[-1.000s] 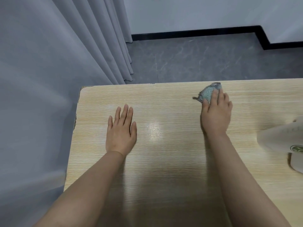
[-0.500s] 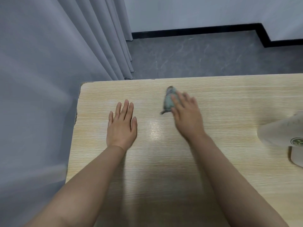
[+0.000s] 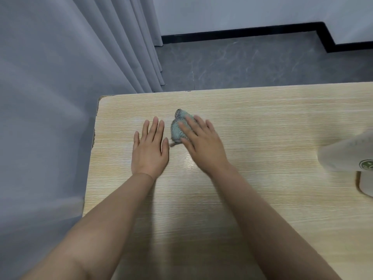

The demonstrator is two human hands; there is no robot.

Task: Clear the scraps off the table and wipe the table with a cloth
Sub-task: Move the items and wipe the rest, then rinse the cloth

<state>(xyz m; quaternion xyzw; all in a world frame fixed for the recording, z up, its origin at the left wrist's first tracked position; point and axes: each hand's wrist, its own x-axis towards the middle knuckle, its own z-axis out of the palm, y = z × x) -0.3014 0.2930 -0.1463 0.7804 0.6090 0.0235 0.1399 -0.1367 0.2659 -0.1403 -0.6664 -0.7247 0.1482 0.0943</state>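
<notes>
Sweeping leftward, the right hand [image 3: 201, 144] has carried the cloth [image 3: 178, 128] from the far right part of the table [image 3: 262, 199] a second ago to just beside the left hand [image 3: 150, 149], so one pass across this far strip looks nearly done and the stroke has little room left before meeting the other hand. Nearest, both forearms reach out over the light wood top. The left hand lies flat, fingers straight and together, bracing and holding nothing. The right hand's fingers press straight down on the cloth without curling round it. The cloth is a small bunched grey-green wad with a dark mesh edge at its far end. No scraps are visible; a pale container [image 3: 351, 154] sits at the right edge.
</notes>
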